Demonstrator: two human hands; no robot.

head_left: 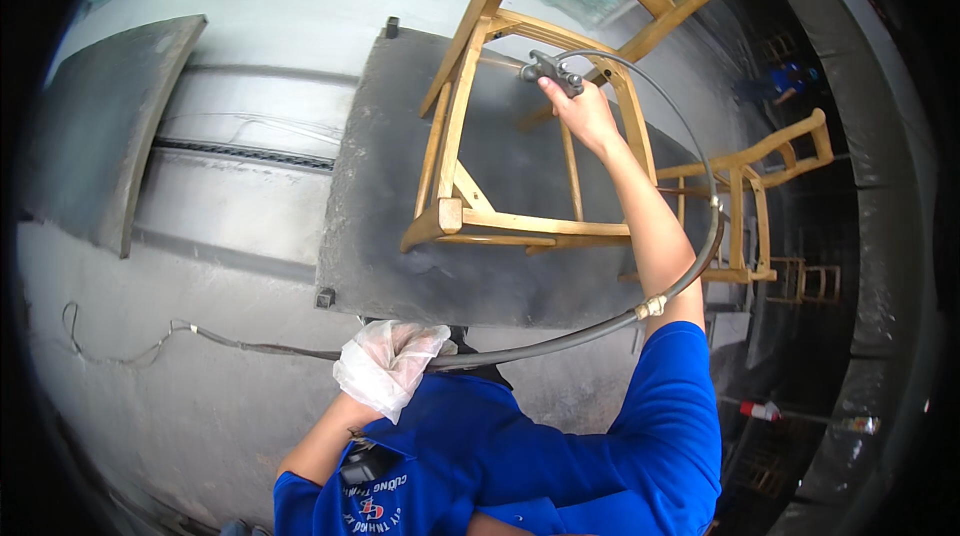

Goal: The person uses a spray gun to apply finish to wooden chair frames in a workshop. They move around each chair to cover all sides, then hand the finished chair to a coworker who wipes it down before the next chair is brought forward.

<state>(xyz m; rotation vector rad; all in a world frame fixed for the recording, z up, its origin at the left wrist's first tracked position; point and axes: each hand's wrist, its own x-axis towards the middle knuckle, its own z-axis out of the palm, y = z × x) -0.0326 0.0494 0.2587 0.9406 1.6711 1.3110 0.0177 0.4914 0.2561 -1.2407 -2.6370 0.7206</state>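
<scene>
The right grip (582, 106), bare-skinned, is curled firmly around a compact grey metal spray gun (550, 73), its knobbed body projecting just left of the fingers. The left grip (390, 366), inside a thin, crinkled, translucent plastic glove, is closed round a smooth black rubber hose (550, 347), which bows beneath and right of the right grip up to the gun; a brassy coupling (652, 306) joins its lengths.

Around and left of the right grip is a chair (455, 136) of honey-coloured wood, with a curved back, squared seat rails and an open seat frame. One rail runs close by the right wrist; whether they touch, I cannot tell. The wider room lies left, within the frame.

Under the chair spreads a matt, scuffed, dark grey worktop (560, 296), its near edge just beyond the left grip. Far left of both grips, pale floor (240, 206) separates it from a rough-edged dark panel (110, 126). A second chair (745, 221) stands right of the right grip.
</scene>
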